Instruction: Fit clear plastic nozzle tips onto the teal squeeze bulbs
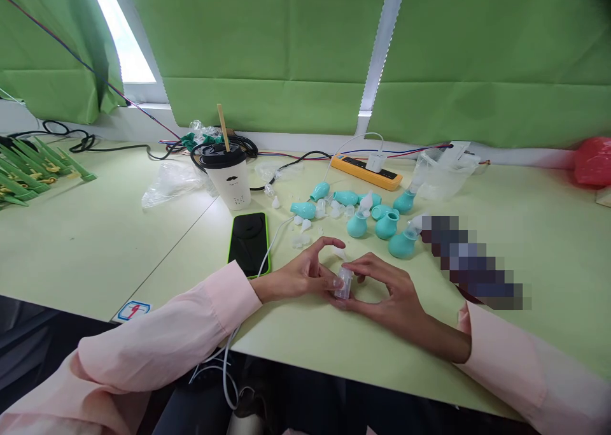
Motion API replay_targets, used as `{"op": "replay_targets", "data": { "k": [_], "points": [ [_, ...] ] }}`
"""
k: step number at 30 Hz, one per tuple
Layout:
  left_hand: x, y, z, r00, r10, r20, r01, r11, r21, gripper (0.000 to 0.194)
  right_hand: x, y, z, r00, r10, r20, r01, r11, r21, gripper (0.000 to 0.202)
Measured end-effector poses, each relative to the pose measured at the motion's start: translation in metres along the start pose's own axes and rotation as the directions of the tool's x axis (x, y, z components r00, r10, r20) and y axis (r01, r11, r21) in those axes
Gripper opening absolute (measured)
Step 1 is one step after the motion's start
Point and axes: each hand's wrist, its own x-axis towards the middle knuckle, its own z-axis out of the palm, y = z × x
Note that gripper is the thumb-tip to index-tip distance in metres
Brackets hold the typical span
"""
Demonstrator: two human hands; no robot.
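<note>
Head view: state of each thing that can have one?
Clear cylinder: held between both hands
Left hand: pinching the cylinder
Right hand: thumb and finger on the cylinder
Teal bulbs: some upright, some on their sides
Phone: flat, screen dark
Cup: upright, black lid on
Power strip: white charger plugged in
Green curtains: hanging, gaps between

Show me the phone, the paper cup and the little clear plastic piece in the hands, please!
Clear plastic piece (pixel 345 285): head view, on its see-through side.
Phone (pixel 249 246): head view, on its dark screen.
Paper cup (pixel 230 185): head view, on its white side.
</note>
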Motion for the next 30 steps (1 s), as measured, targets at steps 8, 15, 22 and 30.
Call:
{"op": "replay_targets", "data": {
  "k": [8, 15, 22, 30],
  "points": [
    [0.001, 0.0042, 0.0043, 0.996, -0.086, -0.016, 0.083, 0.984, -0.155, 0.053, 0.002, -0.0033, 0.0012, 1.0, -0.006, -0.011, 0.005, 1.0, -0.022, 0.035],
    [-0.0009, 0.0046, 0.0025, 0.999, -0.048, -0.003, 0.047, 0.998, -0.045, 0.062, 0.0005, -0.001, 0.0018, 0.999, -0.05, 0.015, 0.05, 0.998, -0.03, 0.038],
    [0.0001, 0.0037, 0.003, 0.999, -0.034, -0.028, 0.033, 0.999, -0.017, 0.064, 0.0015, -0.0028, 0.0013, 0.999, -0.038, 0.028, 0.039, 0.999, -0.015, 0.036],
    [-0.0011, -0.0001, 0.0061, 0.992, 0.072, -0.105, -0.053, 0.984, 0.171, 0.048, -0.0016, -0.0028, 0.0013, 0.997, 0.063, 0.051, -0.067, 0.994, 0.081, 0.046]
  ]
}}
